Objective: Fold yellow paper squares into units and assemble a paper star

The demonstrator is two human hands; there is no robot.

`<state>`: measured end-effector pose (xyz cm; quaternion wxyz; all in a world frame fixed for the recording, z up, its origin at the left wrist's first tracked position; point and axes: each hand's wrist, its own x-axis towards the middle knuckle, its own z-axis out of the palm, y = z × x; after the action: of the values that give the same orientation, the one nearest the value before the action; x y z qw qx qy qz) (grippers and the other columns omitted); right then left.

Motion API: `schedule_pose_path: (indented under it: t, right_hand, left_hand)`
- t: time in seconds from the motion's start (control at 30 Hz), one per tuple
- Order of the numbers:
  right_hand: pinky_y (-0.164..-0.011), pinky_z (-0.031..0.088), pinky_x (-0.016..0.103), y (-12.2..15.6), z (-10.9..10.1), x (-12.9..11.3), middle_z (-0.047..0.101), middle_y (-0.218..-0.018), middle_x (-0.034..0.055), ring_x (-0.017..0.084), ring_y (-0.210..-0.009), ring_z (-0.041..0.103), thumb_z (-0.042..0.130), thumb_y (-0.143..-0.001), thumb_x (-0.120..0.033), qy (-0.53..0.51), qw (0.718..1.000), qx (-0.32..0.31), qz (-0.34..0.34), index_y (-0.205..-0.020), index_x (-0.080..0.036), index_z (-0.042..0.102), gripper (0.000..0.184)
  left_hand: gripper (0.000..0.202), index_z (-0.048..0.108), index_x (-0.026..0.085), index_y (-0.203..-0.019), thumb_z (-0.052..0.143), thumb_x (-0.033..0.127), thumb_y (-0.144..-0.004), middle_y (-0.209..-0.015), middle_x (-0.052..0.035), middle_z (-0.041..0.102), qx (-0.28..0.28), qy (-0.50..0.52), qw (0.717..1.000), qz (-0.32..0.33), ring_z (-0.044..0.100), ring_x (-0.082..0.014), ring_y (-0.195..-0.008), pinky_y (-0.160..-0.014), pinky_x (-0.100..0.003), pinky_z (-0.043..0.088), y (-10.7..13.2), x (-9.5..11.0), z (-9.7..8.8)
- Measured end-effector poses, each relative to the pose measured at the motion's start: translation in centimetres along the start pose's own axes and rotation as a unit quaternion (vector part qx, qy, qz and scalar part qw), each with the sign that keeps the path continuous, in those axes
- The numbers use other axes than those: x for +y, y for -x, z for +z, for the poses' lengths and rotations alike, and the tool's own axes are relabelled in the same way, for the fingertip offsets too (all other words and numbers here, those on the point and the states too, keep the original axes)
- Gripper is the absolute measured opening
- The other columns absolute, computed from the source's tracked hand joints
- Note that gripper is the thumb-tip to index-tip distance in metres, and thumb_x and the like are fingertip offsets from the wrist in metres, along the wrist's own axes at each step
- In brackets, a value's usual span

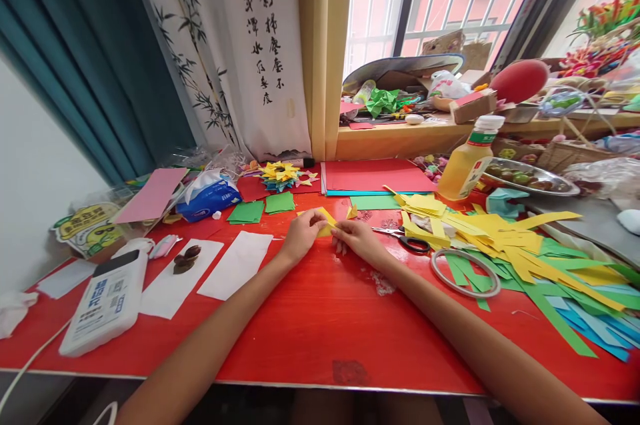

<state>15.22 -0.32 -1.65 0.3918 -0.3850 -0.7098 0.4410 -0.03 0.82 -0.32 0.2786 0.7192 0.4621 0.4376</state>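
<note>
Between my two hands, over the middle of the red table, is a small piece of yellow paper [326, 219]. My left hand [303, 233] pinches its left side, thumb and fingers together. The fingers of my right hand [354, 238] close on its lower right edge. A small folded yellow paper piece [353, 211] lies just beyond my right hand. Scissors [407, 238] with black handles rest to the right of it. Green paper squares [265, 207] sit in two stacks beyond my left hand, near a ring of folded yellow and blue paper pieces [280, 175].
Yellow paper strips [500, 231], green and blue strips, and a roll of tape [465, 273] cover the right side. A bottle [467, 161] stands behind them beside a metal dish [530, 177]. White paper sheets [235, 263], a tissue pack [209, 199] and a white box [106, 301] lie left.
</note>
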Motion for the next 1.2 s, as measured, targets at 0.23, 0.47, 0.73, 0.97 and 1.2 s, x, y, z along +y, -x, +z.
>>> schedule_pose_path:
  t: [0.23,0.47,0.73,0.97,1.2]
  right_hand:
    - [-0.040,0.038,0.020,-0.1,-0.2,0.3,0.054,-0.050,-0.0002,0.009,-0.039,0.049,0.042,-0.079,-0.041,-0.039,0.999,-0.003,0.003,-0.062,-0.015,0.047,0.031]
    - [-0.042,0.040,0.021,-0.3,-0.2,0.4,0.056,-0.057,0.0010,0.009,-0.043,0.050,0.043,-0.077,-0.045,-0.084,0.995,0.046,0.013,-0.066,-0.016,0.048,0.031]
    - [-0.048,0.038,0.021,-0.1,-0.5,0.2,0.052,-0.054,-0.0008,0.010,-0.049,0.048,0.041,-0.079,-0.040,0.019,0.999,0.033,-0.019,-0.067,-0.016,0.050,0.029]
    - [-0.046,0.032,0.021,0.0,-0.6,0.1,0.050,-0.054,-0.0026,0.009,-0.045,0.043,0.037,-0.082,-0.035,0.062,0.998,-0.013,-0.022,-0.065,-0.017,0.046,0.027]
    - [-0.045,0.029,0.021,-0.1,-0.2,0.2,0.044,-0.051,-0.0039,0.009,-0.044,0.039,0.035,-0.082,-0.036,0.078,0.995,0.055,-0.021,-0.064,-0.018,0.042,0.026]
  left_hand:
    - [0.012,0.054,0.016,-0.076,0.049,0.027,-0.072,-0.071,0.0001,0.056,-0.032,0.052,0.998,-0.001,0.051,-0.0110,-0.068,-0.064,-0.021,0.040,-0.4,-0.6,-0.1]
    - [0.019,0.049,0.015,-0.077,0.053,0.031,-0.069,-0.062,0.0030,0.050,-0.061,0.099,0.993,-0.033,0.045,-0.0067,-0.049,-0.049,-0.019,0.038,-0.4,-1.0,-0.1]
    - [0.023,0.049,0.015,-0.065,0.049,0.037,-0.072,-0.060,0.0033,0.048,-0.066,0.018,0.998,-0.015,0.042,-0.0076,-0.053,-0.048,-0.018,0.033,0.2,0.0,0.0]
    - [0.024,0.047,0.016,-0.061,0.043,0.034,-0.075,-0.055,0.0042,0.045,-0.077,-0.004,0.997,-0.004,0.041,-0.0081,-0.051,-0.047,-0.019,0.031,0.6,0.5,0.1]
    - [0.020,0.045,0.018,-0.069,0.040,0.036,-0.077,-0.049,0.0054,0.044,-0.068,-0.020,0.997,-0.043,0.043,-0.0091,-0.044,-0.044,-0.020,0.031,1.0,0.9,0.6]
